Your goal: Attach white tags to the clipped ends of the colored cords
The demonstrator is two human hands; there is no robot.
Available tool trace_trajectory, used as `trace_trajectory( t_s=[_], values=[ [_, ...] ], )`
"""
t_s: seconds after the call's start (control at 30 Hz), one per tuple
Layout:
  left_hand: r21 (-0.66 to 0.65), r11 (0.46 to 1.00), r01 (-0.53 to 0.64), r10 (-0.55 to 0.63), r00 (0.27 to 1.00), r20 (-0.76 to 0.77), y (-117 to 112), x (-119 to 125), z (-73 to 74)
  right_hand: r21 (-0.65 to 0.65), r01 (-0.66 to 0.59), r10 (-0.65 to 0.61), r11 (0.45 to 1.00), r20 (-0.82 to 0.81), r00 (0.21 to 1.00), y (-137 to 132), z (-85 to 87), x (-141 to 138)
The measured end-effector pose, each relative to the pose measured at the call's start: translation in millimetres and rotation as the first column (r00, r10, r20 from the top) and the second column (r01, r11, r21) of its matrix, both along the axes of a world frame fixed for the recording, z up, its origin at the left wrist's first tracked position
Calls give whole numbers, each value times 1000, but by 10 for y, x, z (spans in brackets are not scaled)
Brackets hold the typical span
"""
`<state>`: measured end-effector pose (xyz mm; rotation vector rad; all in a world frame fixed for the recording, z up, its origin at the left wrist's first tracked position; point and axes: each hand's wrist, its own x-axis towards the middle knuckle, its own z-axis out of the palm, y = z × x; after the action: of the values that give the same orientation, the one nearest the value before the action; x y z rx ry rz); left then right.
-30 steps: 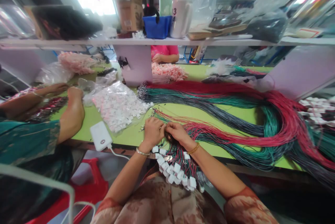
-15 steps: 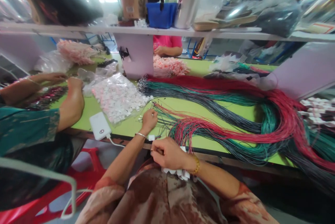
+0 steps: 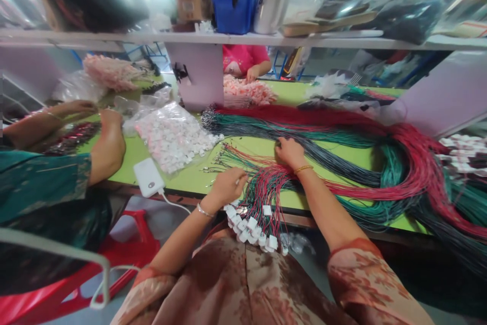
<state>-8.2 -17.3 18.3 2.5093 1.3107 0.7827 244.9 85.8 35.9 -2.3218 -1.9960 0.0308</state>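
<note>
My left hand (image 3: 228,185) is closed in a pinch at the near edge of the bench, beside a bundle of loose red, green and black wires (image 3: 266,183). A small pale bit shows at its fingertips, too small to name. Farther right, my right hand (image 3: 289,152) reaches over that bundle, fingers curled in beside the thick strand of black wires (image 3: 331,163); what they grip is hidden. White plastic connectors (image 3: 251,231) hang in a cluster on the wire ends over the bench edge, in front of my body.
A clear bag of white connectors (image 3: 171,137) lies left of the wires, near a white power bank (image 3: 148,178) with a cable. A co-worker's arms (image 3: 108,137) work at far left. Across the bench another person's hand (image 3: 258,70) touches pink pieces (image 3: 247,92). A shelf (image 3: 243,38) spans above.
My right hand has moved from the bench edge forward and right over the wires. My left hand has come slightly right and nearer. The hanging connectors are now uncovered. The person opposite has shifted a hand.
</note>
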Motion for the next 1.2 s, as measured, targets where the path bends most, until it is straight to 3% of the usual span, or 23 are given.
trace_trajectory(
  t_s=[0.1,0.17,0.23,0.3,0.37,0.43,0.53,0.6,0.63,0.7,0.77,0.87,0.97,1.07,1.2],
  values=[
    [26,975,223,-217,966,-143,-201,139,23,134,-36,41,990,-40,998,-81,103,-156],
    [25,955,295,-286,939,-190,-287,226,33,210,-211,246,954,-151,957,-145,192,-384],
    [22,946,322,-311,928,-205,-332,291,46,216,-467,514,857,-324,794,-214,209,-679],
    [19,942,335,-323,919,-226,-354,324,62,190,-622,629,760,-457,629,-281,126,-975],
    [21,937,350,-334,910,-245,-364,318,77,163,-633,627,757,-455,633,-337,-25,-1203],
    [30,938,345,-330,917,-223,-344,259,85,140,-583,585,800,-395,708,-374,-179,-1327],
    [53,979,196,-192,978,-78,-181,32,83,101,-548,548,830,-326,770,-398,-318,-1360],
    [49,995,-84,81,995,52,40,-205,71,112,-561,567,820,-289,771,-408,-344,-1344],
    [33,966,-256,252,964,89,174,-336,61,128,-567,579,814,-273,768,-415,-344,-1338],
    [13,849,-528,527,848,61,455,-580,27,155,-569,589,807,-253,767,-432,-334,-1341],
    [2,755,-655,655,755,-36,694,-753,-24,155,-557,578,816,-256,775,-447,-323,-1353],
    [-9,739,-674,661,728,-181,882,-837,-114,154,-515,536,843,-297,790,-452,-325,-1359],
    [-2,745,-667,653,730,-204,890,-805,-171,204,-501,540,841,-387,748,-431,-347,-1336],
    [-7,746,-666,663,744,-80,850,-802,-176,313,-499,586,808,-509,630,-398,-366,-1319],
    [-17,791,-611,610,787,94,851,-862,-186,400,-454,591,796,-672,446,-348,-346,-1375]
  ],
)
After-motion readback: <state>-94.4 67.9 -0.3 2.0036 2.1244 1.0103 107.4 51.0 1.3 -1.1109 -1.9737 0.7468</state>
